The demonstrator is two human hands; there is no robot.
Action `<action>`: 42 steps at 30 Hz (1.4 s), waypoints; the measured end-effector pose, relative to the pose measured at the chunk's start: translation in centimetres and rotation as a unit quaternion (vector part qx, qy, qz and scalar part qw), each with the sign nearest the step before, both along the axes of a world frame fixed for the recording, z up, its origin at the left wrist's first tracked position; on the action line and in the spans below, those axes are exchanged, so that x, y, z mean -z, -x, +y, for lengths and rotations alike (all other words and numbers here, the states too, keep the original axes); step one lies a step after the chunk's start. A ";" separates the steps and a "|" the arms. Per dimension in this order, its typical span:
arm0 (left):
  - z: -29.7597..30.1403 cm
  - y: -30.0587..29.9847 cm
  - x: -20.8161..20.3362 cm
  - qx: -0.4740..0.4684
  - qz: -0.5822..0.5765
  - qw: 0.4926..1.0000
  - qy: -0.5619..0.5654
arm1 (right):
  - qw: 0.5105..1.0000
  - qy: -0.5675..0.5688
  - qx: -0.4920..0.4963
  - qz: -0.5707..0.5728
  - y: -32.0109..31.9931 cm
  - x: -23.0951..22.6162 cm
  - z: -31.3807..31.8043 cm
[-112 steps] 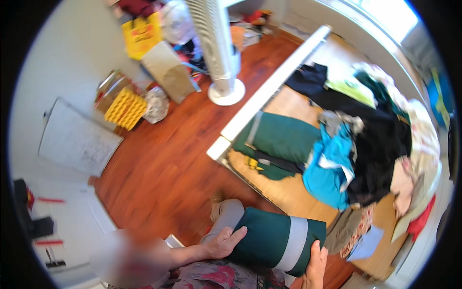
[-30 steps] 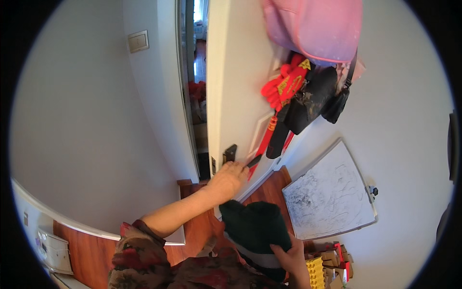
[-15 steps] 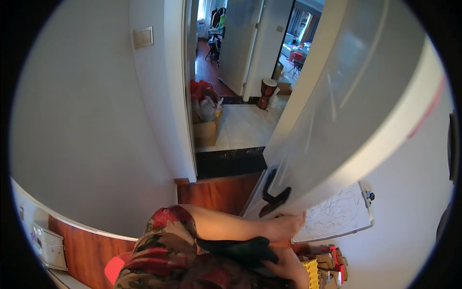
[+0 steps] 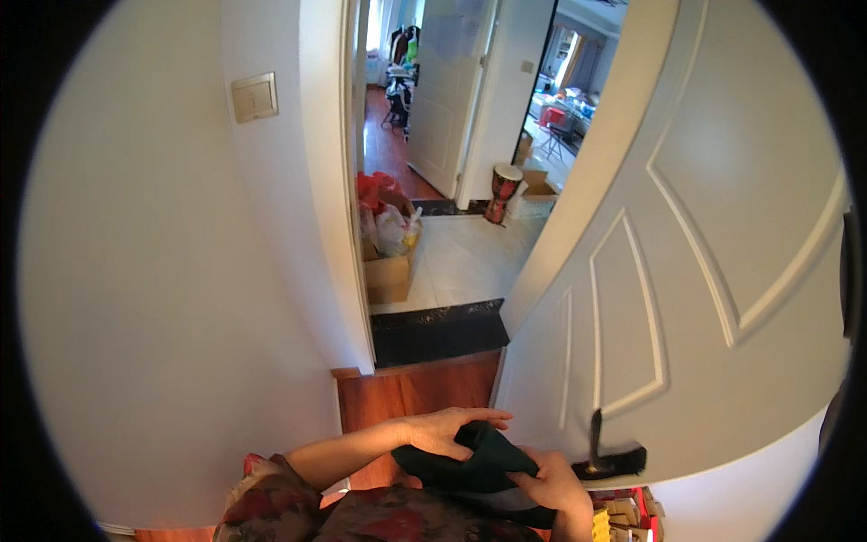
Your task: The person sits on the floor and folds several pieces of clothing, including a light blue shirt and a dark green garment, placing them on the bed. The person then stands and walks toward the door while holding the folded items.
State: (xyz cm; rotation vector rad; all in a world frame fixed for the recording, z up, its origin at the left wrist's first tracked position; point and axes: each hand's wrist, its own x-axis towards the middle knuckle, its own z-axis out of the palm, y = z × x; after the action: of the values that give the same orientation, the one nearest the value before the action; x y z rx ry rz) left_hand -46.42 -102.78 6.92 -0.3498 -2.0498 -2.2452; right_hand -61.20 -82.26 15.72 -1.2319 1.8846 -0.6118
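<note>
A dark green cloth [image 4: 470,471] is bunched up low in front of my body. My right hand [image 4: 553,483] grips its right side, with the thumb on top of the fabric. My left hand [image 4: 442,432] lies against the upper left of the cloth. Its fingers stretch out to the right past a raised fold, and the thumb rests at the fabric. Just right of my right hand is the black handle [image 4: 614,462] of a white panelled door [image 4: 623,307], which neither hand touches.
Ahead, a doorway with a black threshold [image 4: 438,339] opens onto pale tiles. Beyond stand a cardboard box [image 4: 388,278] holding bags and a red-and-black drum [image 4: 502,194]. A light switch [image 4: 255,97] is on the left wall. Several cardboard pieces [image 4: 628,513] lie below the door.
My left hand has come away from the door's edge by the handle, back to the cloth. The door has swung to show more of its panelled face, covering the whiteboard behind it.
</note>
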 end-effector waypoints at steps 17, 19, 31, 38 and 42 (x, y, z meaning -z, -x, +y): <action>-8.6 1.5 3.8 -0.417 -0.097 0.893 0.139 | 0.987 0.095 -0.124 -0.027 7.9 3.5 -19.3; -10.5 3.5 4.2 -0.422 -0.111 0.889 0.137 | 0.984 0.086 -0.132 -0.080 10.5 4.5 -21.4; -25.8 17.3 1.9 -0.575 -0.100 0.809 0.069 | 0.860 0.158 -0.203 -0.441 33.1 12.3 -35.3; -33.8 24.1 0.3 -0.575 -0.004 0.817 -0.047 | 0.820 0.253 -0.094 -0.504 37.4 11.4 -40.3; -37.8 28.3 -0.3 -0.577 0.035 0.814 -0.063 | 0.879 0.292 0.015 -0.377 36.0 8.3 -43.0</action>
State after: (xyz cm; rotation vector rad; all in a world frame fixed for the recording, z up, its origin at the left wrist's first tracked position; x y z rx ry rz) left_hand -74.72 -140.57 7.22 0.6557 -1.3691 -1.4865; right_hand -97.24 -125.23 7.38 -1.0707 1.0763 -1.5070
